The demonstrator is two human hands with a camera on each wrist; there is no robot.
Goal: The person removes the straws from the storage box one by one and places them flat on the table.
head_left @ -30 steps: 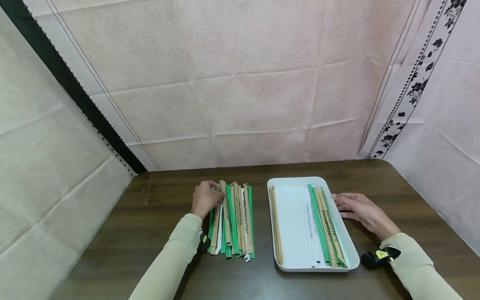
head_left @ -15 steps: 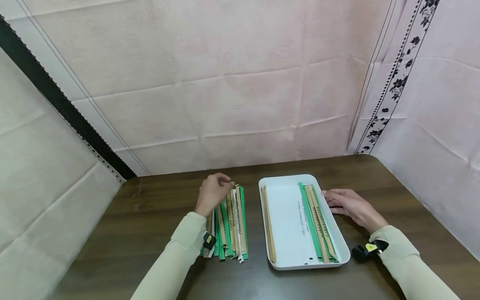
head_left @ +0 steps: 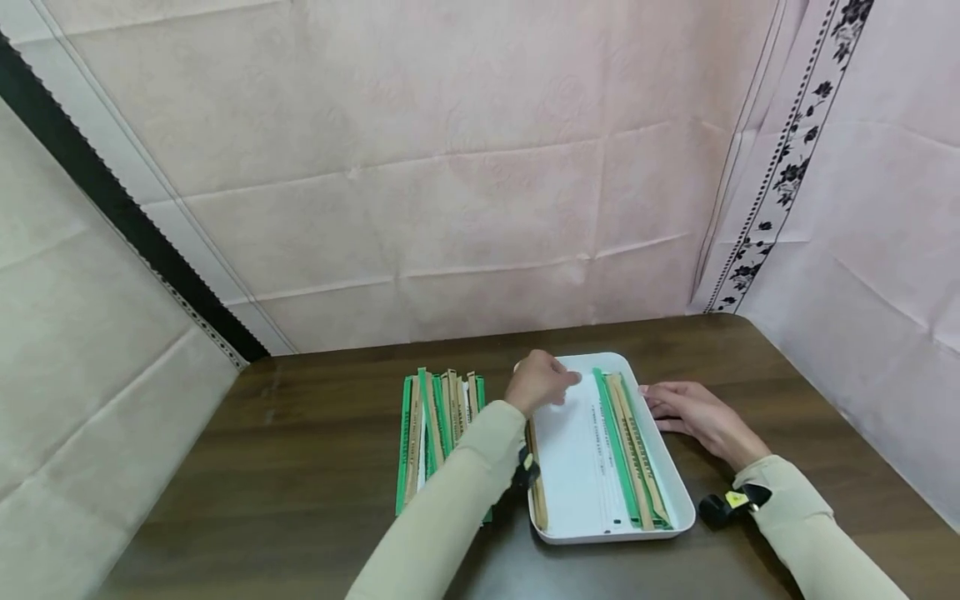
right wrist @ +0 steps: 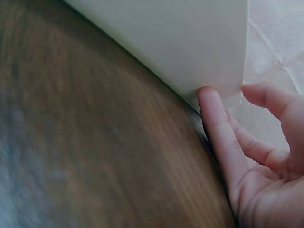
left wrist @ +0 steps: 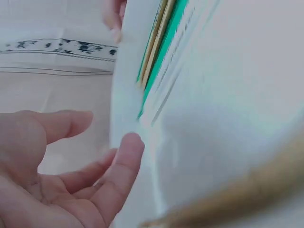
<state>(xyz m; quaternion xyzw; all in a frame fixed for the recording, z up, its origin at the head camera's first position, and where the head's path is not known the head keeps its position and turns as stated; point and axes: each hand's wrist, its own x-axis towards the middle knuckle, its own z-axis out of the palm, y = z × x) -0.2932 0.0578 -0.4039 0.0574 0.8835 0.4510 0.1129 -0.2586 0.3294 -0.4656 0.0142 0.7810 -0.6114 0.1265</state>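
My left hand hovers over the far left part of the white tray. In the left wrist view its thumb and fingers are apart, with nothing between them. The right hand rests at the tray's right side; in the right wrist view one fingertip touches the outer wall and the thumb meets the rim. Inside the tray, slim green and brown paper-wrapped sticks lie along the right. Brown sticks lie along its left wall, partly hidden by my left arm.
Left of the tray, a pile of similar green, brown and white sticks lies on the dark wooden table, partly behind my left forearm. Pale patterned cloth hangs behind and at both sides of the table.
My left hand has moved right, from the far end of the stick pile to above the tray's left side. The right hand stays at the tray's right wall.
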